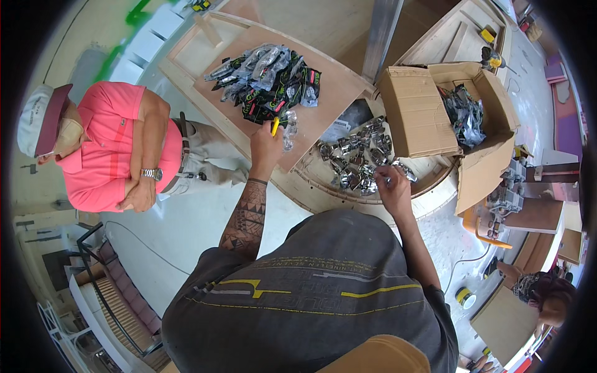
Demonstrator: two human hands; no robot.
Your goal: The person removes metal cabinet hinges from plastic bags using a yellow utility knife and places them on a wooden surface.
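My left hand [265,149] is closed around a slim yellow tool [275,127] that looks like a cutter; its tip is too small to make out. Beside it, a crumpled clear plastic bag [290,132] lies on the board. Just beyond is a heap of black-and-green plastic packets [267,78]. My right hand [394,190] is over the near right edge of a pile of shiny metal hinges [357,158], fingers curled around a small metal piece [387,180] that looks like one of them.
An open cardboard box [410,112] with more packets [462,115] stands at right on the curved wooden frame [311,198]. A metal post [380,37] rises behind. At left stands a person [118,143] with folded arms. A drill [493,59] lies at far right.
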